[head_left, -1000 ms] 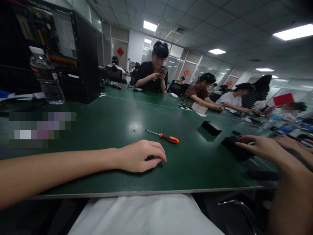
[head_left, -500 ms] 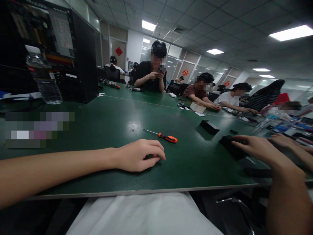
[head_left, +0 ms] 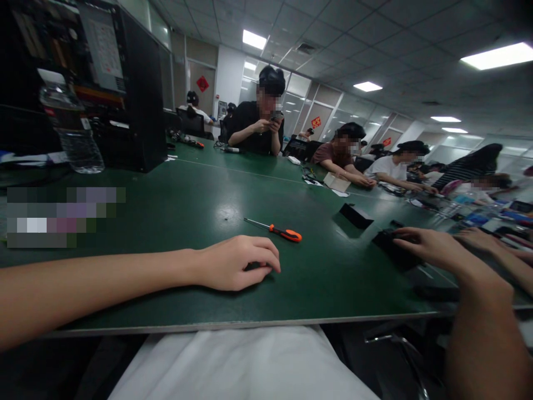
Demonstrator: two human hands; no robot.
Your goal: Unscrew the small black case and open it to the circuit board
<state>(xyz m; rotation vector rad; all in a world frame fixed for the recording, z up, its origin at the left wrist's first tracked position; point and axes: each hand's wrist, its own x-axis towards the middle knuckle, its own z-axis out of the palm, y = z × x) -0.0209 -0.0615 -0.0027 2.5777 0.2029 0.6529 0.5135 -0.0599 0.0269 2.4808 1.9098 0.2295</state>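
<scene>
My left hand (head_left: pixel 239 264) rests on the green table with its fingers loosely bent and apart, nothing held in them. Just beyond its fingertips lies a screwdriver (head_left: pixel 285 232) with an orange and black handle, its metal shaft pointing left. Out to the right, my right hand (head_left: pixel 433 250) has its fingers over the edge of a black box (head_left: pixel 393 250) that sits on the table. The box's far side and the underside of my fingers are hidden. A second black box-like piece (head_left: pixel 355 215) lies a little further back.
The green table (head_left: pixel 187 211) ends at a pale front edge above my lap. A water bottle (head_left: pixel 75 128) and a black computer case (head_left: pixel 139 94) stand at left. Another person's hand (head_left: pixel 478 239) is close beyond my right one. Several people sit around the table.
Both my hands stay nearly where they were, and the screwdriver lies still. At the far right, the person in a striped top has shifted to the right.
</scene>
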